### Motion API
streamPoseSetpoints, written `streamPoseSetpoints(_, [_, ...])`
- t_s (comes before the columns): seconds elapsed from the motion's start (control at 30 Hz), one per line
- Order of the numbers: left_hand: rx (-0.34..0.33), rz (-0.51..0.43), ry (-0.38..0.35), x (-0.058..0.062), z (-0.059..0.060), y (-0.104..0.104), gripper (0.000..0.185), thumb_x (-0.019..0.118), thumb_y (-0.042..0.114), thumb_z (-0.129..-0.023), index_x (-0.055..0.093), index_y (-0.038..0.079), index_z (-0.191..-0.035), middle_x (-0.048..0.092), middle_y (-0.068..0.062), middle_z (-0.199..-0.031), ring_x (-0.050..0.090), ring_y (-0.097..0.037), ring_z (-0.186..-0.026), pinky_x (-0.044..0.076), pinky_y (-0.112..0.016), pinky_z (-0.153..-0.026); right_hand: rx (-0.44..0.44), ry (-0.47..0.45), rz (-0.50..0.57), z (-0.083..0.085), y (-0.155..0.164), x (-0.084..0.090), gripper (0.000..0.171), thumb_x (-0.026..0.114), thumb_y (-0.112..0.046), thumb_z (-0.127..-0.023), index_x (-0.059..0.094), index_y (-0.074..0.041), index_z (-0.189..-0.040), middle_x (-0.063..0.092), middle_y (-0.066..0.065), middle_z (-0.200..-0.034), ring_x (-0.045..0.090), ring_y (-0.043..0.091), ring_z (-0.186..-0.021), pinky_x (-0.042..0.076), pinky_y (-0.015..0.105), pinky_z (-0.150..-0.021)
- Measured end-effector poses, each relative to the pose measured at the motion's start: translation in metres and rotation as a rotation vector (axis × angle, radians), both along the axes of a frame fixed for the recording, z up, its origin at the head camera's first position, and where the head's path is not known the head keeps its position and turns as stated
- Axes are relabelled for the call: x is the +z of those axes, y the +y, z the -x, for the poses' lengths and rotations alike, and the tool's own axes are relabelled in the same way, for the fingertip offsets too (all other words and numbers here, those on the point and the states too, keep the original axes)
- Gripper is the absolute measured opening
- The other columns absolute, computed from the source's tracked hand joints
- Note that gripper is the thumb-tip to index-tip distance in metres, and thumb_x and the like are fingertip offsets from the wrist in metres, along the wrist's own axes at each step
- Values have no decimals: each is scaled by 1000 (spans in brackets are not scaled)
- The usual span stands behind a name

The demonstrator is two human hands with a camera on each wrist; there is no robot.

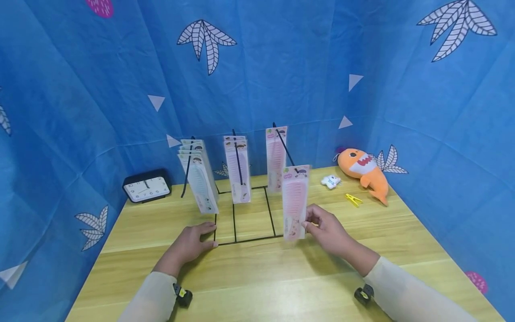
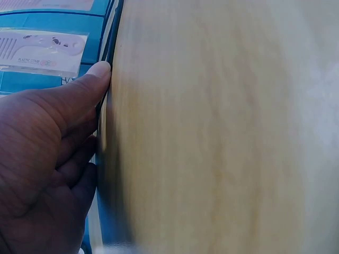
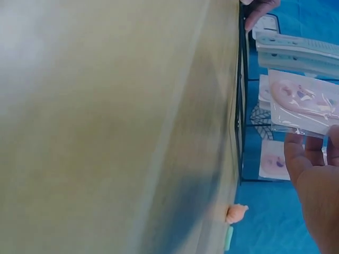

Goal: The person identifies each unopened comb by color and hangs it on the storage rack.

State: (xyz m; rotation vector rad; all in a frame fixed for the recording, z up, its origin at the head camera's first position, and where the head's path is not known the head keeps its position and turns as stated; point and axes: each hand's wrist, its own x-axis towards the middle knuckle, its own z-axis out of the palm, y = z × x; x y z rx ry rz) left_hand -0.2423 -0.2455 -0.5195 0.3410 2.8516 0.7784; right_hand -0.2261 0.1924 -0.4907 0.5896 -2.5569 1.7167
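Note:
My right hand (image 1: 327,228) pinches the lower right edge of a packaged pink comb (image 1: 295,203), whose card top is at the front end of a black hook. Behind it another pink comb pack (image 1: 276,156) hangs on the same hook. The black wire rack (image 1: 253,240) stands on the table, and my left hand (image 1: 193,241) touches its front left corner with thumb and fingertips. Lilac comb packs (image 1: 238,172) hang on the middle hook, and several green comb packs (image 1: 198,179) on the left one. In the right wrist view, the held pack (image 3: 302,100) partly covers the packs behind.
At the back left stands a black clock (image 1: 146,188). On the right lie an orange shark plush (image 1: 364,172), a small white trinket (image 1: 331,181) and a yellow clip (image 1: 353,200). Blue patterned cloth (image 1: 289,80) hangs behind and beside the wooden table (image 1: 257,281).

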Motion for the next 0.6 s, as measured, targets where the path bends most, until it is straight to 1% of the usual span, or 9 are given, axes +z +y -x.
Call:
streamPoseSetpoints(0.13, [3,-1,-8,1,0,0,59,82,31,-100,65,13,-153,56,-11,-165,47,-41,-156,40,-61,-129,-20,-3,-21,10,-3,2,11,64,1,-106,64,-4,-116,74,14,-113,74,30,-112,68,35,-86])
streamPoseSetpoints(0.23, [10,-2,-13,1,0,-1,59,82,31,-100,65,13,-153,55,-11,-166,46,-41,-157,40,-60,-129,-41,-22,-51,19,-7,4,10,63,-3,-108,64,-6,-118,73,13,-116,74,31,-117,67,31,-86])
streamPoseSetpoints(0.47, [16,-6,-13,0,1,-2,59,82,31,-100,65,14,-154,54,-11,-166,46,-41,-157,39,-61,-129,-68,-50,-70,42,-14,7,7,62,-8,-110,61,-6,-117,73,16,-125,74,34,-120,66,35,-88])
streamPoseSetpoints(0.6, [17,-9,-18,0,1,-1,59,81,32,-100,64,15,-154,54,-11,-167,45,-41,-157,39,-61,-130,-84,-53,-83,56,-17,7,7,62,-10,-110,60,-7,-117,73,16,-125,74,32,-117,64,35,-86])
